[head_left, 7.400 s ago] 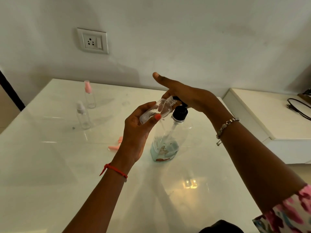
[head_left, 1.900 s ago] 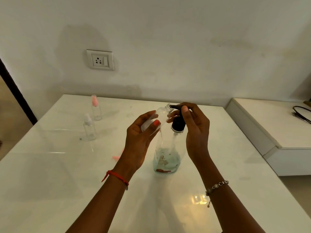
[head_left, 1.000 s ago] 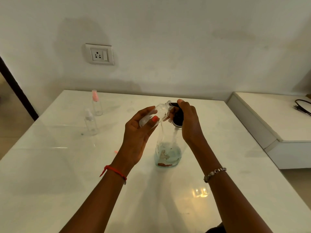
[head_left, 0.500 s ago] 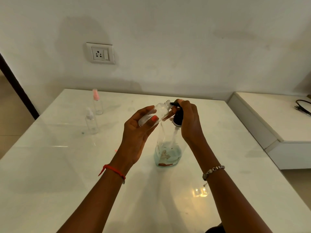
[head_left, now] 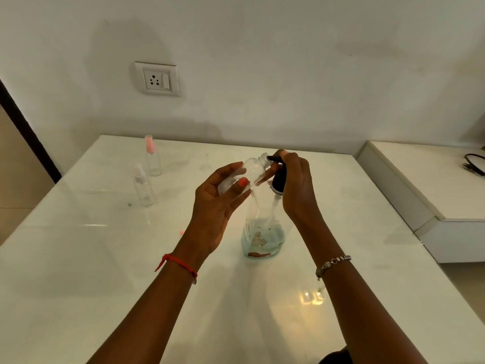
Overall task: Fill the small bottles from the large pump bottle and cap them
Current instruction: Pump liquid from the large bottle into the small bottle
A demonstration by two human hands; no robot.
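Observation:
The large clear pump bottle (head_left: pixel 263 232) stands mid-table with a little pale blue liquid at its bottom and a black pump head (head_left: pixel 278 179). My right hand (head_left: pixel 298 189) is curled round the pump head from the right, fingertips on the nozzle. My left hand (head_left: pixel 219 203) grips a small clear bottle (head_left: pixel 248 174), uncapped and tilted, with its open neck against the nozzle tip. Two capped small bottles stand at the far left: one with a pink cap (head_left: pixel 152 157), one with a white cap (head_left: pixel 143 187).
The white glossy table (head_left: pixel 105 258) meets the wall at the back. A pink bit (head_left: pixel 181 232) peeks from behind my left wrist. A lower white shelf (head_left: pixel 433 190) at the right carries a black cable (head_left: pixel 473 164). A wall socket (head_left: pixel 157 78) sits above.
My right hand shifted from flat atop the pump to curled round its head. The small bottle stays tilted at the nozzle. The view has shifted slightly.

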